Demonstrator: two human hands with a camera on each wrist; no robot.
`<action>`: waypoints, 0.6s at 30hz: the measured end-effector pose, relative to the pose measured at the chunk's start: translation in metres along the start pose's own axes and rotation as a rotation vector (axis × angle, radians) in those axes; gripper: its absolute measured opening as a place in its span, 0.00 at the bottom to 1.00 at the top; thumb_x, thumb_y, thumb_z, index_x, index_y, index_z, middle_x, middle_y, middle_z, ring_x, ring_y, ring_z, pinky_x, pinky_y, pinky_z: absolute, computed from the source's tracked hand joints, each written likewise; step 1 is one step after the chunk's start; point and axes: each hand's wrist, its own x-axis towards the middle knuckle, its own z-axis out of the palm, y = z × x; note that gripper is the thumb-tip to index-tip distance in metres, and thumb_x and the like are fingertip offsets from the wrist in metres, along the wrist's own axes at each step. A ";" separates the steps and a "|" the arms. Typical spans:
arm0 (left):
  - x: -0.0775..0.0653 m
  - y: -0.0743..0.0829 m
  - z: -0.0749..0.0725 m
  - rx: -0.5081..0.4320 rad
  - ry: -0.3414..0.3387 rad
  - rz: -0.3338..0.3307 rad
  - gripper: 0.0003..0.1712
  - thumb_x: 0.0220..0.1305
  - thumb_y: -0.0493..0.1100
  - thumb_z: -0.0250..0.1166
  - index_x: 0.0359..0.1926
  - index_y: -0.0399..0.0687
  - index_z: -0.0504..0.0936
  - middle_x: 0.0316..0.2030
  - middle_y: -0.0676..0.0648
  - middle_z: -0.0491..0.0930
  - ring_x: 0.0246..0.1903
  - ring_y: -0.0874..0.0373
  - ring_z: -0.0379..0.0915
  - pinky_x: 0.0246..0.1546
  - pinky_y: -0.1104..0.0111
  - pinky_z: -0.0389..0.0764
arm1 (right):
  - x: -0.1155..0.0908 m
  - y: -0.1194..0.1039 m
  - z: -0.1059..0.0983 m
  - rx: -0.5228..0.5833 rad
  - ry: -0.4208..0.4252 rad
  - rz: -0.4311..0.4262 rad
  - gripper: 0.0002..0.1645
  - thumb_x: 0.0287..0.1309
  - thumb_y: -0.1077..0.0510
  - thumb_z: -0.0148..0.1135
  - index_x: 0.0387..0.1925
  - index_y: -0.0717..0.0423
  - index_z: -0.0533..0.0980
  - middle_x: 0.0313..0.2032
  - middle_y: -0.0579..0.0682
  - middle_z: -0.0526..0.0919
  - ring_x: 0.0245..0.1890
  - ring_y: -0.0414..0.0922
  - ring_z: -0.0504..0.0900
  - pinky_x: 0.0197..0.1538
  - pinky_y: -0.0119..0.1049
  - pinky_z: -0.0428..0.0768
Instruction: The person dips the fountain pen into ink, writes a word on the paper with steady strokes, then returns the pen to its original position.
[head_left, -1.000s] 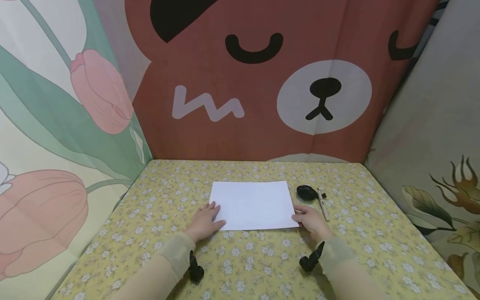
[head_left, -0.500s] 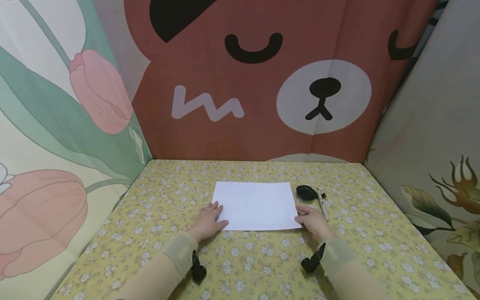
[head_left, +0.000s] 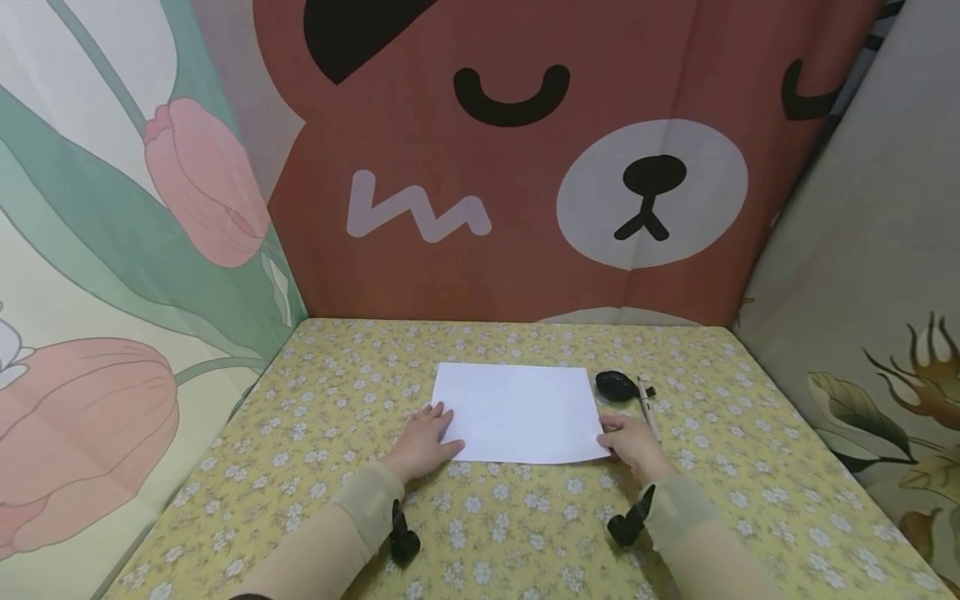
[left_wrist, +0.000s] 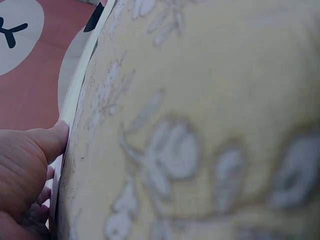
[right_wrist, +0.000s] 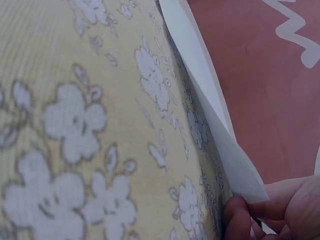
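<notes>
A white sheet of paper (head_left: 517, 410) lies flat in the middle of the yellow floral tablecloth (head_left: 337, 392). My left hand (head_left: 426, 440) rests on the paper's near left corner with its fingers straight; in the left wrist view the thumb (left_wrist: 47, 142) touches the paper's edge (left_wrist: 80, 80). My right hand (head_left: 628, 442) is at the near right corner. In the right wrist view that corner of the paper (right_wrist: 240, 175) is lifted slightly off the cloth, pinched between the thumb (right_wrist: 239, 216) and fingers (right_wrist: 295, 205).
A small black round dish (head_left: 615, 385) and a pale pen (head_left: 647, 408) lie just right of the paper, close to my right hand. Printed cloth walls (head_left: 510, 167) close the table in at the back and both sides.
The paper has slid a little to the right, and both hands moved with it. The right hand now sits closer to the pen.
</notes>
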 end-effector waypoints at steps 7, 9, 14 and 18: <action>0.001 0.000 0.000 -0.013 -0.007 -0.008 0.39 0.68 0.56 0.58 0.71 0.39 0.61 0.73 0.38 0.51 0.72 0.41 0.41 0.72 0.49 0.41 | 0.000 0.000 0.001 -0.048 0.007 -0.005 0.29 0.61 0.69 0.56 0.63 0.72 0.65 0.62 0.73 0.67 0.49 0.54 0.77 0.41 0.37 0.79; 0.002 0.000 0.001 -0.017 -0.007 -0.004 0.38 0.68 0.56 0.58 0.71 0.39 0.61 0.73 0.38 0.50 0.73 0.42 0.40 0.72 0.49 0.41 | -0.001 -0.001 0.002 -0.073 0.015 -0.012 0.28 0.61 0.69 0.56 0.63 0.72 0.66 0.62 0.73 0.66 0.54 0.58 0.75 0.45 0.41 0.80; 0.001 -0.002 0.001 -0.021 -0.009 0.017 0.37 0.69 0.56 0.57 0.71 0.42 0.62 0.73 0.40 0.50 0.73 0.42 0.40 0.72 0.49 0.41 | -0.004 -0.005 0.004 -0.128 0.029 -0.030 0.26 0.60 0.70 0.56 0.61 0.73 0.68 0.61 0.72 0.67 0.60 0.65 0.69 0.52 0.50 0.79; 0.000 -0.003 0.002 -0.022 -0.008 0.023 0.37 0.68 0.56 0.57 0.71 0.43 0.63 0.73 0.41 0.50 0.73 0.43 0.40 0.72 0.49 0.42 | -0.006 -0.006 0.004 -0.183 0.035 -0.049 0.25 0.59 0.70 0.56 0.59 0.74 0.70 0.59 0.72 0.70 0.60 0.65 0.68 0.54 0.52 0.78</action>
